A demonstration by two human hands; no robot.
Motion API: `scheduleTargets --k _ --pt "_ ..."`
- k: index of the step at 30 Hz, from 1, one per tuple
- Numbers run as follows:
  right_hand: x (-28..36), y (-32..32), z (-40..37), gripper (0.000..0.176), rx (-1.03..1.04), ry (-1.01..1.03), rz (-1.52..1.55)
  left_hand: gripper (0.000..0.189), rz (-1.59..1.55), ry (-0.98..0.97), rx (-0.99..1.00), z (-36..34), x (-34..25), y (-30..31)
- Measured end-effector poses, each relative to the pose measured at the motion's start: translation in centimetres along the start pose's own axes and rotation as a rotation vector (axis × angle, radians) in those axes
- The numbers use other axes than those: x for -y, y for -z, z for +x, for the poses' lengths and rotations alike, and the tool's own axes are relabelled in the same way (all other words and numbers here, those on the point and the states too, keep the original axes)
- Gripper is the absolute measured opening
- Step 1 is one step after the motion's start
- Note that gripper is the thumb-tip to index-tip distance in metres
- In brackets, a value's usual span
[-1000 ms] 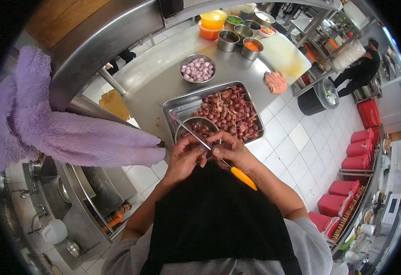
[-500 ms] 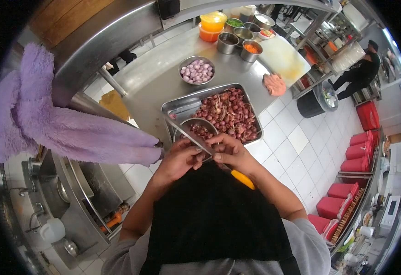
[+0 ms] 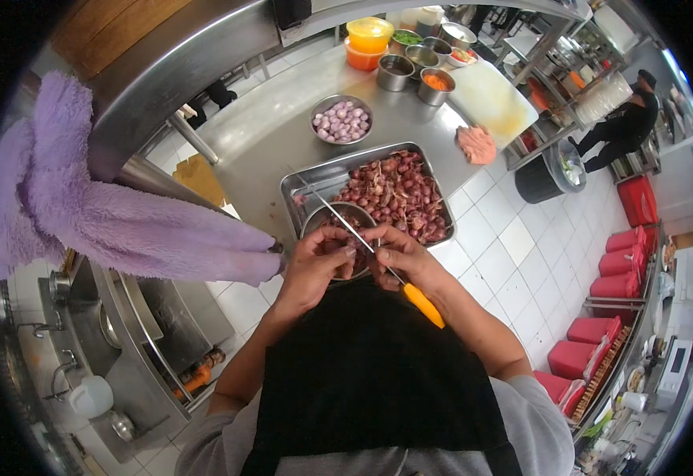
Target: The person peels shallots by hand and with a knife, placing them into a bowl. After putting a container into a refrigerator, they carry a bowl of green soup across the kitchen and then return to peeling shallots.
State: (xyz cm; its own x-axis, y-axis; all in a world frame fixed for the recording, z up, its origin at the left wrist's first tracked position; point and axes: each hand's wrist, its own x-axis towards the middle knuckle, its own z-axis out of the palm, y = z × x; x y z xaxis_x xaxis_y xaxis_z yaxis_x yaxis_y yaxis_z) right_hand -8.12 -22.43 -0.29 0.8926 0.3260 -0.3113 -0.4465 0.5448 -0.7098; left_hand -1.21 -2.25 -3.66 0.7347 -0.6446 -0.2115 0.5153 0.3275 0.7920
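My right hand (image 3: 400,255) is closed on a knife (image 3: 423,306) with a yellow handle. Its thin blade slants up and left, over a round metal bowl (image 3: 312,220) with reddish peelings inside. Close beside the blade, my left hand (image 3: 321,266) has its fingers pinched together. What they hold, if anything, is hidden. Both hands are at the bowl's near rim. Behind the bowl, a rectangular metal tray (image 3: 303,184) carries a heap of unpeeled red shallots (image 3: 394,194). Peeled pale purple shallots (image 3: 342,123) fill another metal bowl (image 3: 315,131) beyond the tray.
A pink cloth (image 3: 476,145) lies by a white cutting board (image 3: 495,99) on the steel table (image 3: 251,163). Metal pots (image 3: 395,73) and orange tubs (image 3: 368,44) stand at the back. A purple towel (image 3: 140,222) hangs at left. Another person (image 3: 636,119) stands far right near a bin (image 3: 541,178).
The knife has rolled so that its blade now shows edge-on as a thin line, its handle slightly lower. Both hands have shifted a little, staying close together over the bowl's rim.
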Motion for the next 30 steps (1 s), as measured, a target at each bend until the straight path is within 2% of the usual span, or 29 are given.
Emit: scheduleTargets --k 5,9,11,15,19,21,25,27,30 --pt "0.3 0.8 0.1 0.038 -0.051 0.048 0.034 0.022 -0.103 -0.030 -0.012 -0.5 -0.8 -0.6" --pt "0.5 0.6 0.4 0.042 -0.093 0.050 -0.055 0.021 -0.255 -0.051 -0.052 -0.7 -1.0 0.3" --pt "0.3 0.4 0.4 0.049 -0.082 0.065 -0.144 0.021 -0.234 -0.066 -0.042 -0.8 -1.1 0.8" --pt "-0.7 0.6 0.8 0.041 -0.076 0.162 -0.182 0.020 -0.206 -0.082 -0.061 -0.8 -1.3 0.7" --pt "-0.1 0.5 0.3 0.042 -0.033 0.131 -0.214 0.020 -0.211 -0.087 -0.101 -0.6 -1.0 0.2" --pt "0.8 -0.3 -0.2 0.047 -0.033 0.110 -0.337 0.020 -0.219 -0.093 -0.096 -0.7 -0.8 0.0" --pt "0.8 -1.1 -0.8 0.052 -0.038 0.135 -0.377 0.019 -0.195 -0.073 -0.113 -0.6 -0.9 -0.8" --pt "0.9 -2.0 -1.1 0.054 -0.061 0.234 -0.489 0.018 -0.161 -0.079 -0.078 -0.5 -1.0 -0.8" --pt "2.0 -3.2 -1.4 0.057 -0.041 0.262 -0.507 0.017 -0.132 -0.094 -0.061 -0.5 -1.1 -1.2"
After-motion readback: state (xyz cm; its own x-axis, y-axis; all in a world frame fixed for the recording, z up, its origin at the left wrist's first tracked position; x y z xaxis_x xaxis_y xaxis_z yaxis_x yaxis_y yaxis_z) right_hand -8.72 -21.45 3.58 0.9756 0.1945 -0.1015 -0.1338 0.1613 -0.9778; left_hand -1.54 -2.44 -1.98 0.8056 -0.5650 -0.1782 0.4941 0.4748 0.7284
